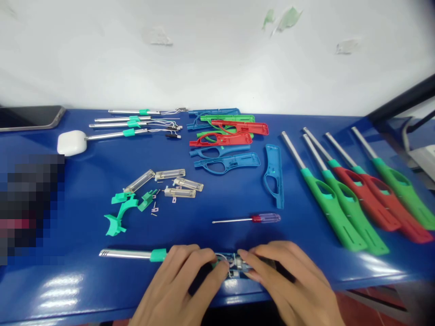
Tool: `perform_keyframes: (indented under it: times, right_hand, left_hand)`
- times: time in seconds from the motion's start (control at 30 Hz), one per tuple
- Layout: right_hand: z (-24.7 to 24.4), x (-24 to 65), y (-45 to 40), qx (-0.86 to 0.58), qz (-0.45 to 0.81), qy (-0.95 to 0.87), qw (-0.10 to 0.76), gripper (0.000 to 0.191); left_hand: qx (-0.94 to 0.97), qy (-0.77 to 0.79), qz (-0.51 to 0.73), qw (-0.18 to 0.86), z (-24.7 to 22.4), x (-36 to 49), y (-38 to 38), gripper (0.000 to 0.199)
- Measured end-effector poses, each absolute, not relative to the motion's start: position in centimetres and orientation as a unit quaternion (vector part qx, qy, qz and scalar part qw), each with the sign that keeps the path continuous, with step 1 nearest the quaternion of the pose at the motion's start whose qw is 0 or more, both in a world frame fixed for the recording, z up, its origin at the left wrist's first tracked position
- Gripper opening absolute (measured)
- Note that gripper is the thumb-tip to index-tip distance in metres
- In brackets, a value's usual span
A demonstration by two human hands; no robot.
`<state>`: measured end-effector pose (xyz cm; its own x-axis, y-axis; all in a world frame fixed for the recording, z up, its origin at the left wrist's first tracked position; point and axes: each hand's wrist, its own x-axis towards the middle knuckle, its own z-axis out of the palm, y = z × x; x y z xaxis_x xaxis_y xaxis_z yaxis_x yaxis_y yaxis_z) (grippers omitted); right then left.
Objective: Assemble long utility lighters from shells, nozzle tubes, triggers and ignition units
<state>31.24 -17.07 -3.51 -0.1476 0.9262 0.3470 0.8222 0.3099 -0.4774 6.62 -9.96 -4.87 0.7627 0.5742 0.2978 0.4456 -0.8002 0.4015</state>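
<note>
Near the table's front edge lies a partly open stick lighter [125, 254], its metal tube pointing left with a green collar [158, 255] on it. My left hand [183, 280] grips its middle, thumb and fingers pressed on the wires and inner parts in a blue handle shell. My right hand [292, 276] is closed on the handle end, fingertips pinching around a metal-topped part there. My fingers hide much of the shell. Just above my hands lies a screwdriver [267, 218] with a red and clear purple handle.
Clear fuel tanks [180, 193] and green plastic pieces [116, 225] lie left of centre. Behind are metal tubes with wires [115, 135] and handle shells [234, 160]. Several whole lighters [335, 208] lie right. A white case [72, 142] and phone [29, 117] are at far left.
</note>
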Motion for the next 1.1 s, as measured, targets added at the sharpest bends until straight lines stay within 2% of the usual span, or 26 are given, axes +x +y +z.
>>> perform_keyframes:
  times: [0.17,0.4,0.53,0.63,0.8,1.1]
  right_hand:
    - [-5.2,31.7,-18.2,-0.59,0.109,-0.751,0.276,0.038]
    - [-4.9,31.3,-18.5,-0.61,0.141,-0.727,0.282,0.034]
    - [-4.4,31.2,-18.0,-0.596,0.133,-0.734,0.298,0.031]
    - [-3.9,31.0,-17.3,-0.592,0.104,-0.738,0.306,0.026]
    - [-3.6,30.9,-16.8,-0.589,0.094,-0.742,0.306,0.026]
    - [-4.4,31.4,-17.6,-0.591,0.148,-0.726,0.318,0.031]
  left_hand:
    - [0.923,0.279,0.209,0.165,-4.5,6.8,-9.8,0.035]
    - [0.927,0.275,0.207,0.148,-4.7,7.0,-9.9,0.039]
    - [0.931,0.276,0.202,0.126,-4.8,7.1,-9.8,0.024]
    - [0.939,0.262,0.189,0.114,-4.6,7.0,-9.6,0.03]
    - [0.942,0.255,0.184,0.113,-4.4,6.8,-9.4,0.031]
    - [0.944,0.254,0.18,0.108,-4.6,6.8,-9.5,0.032]
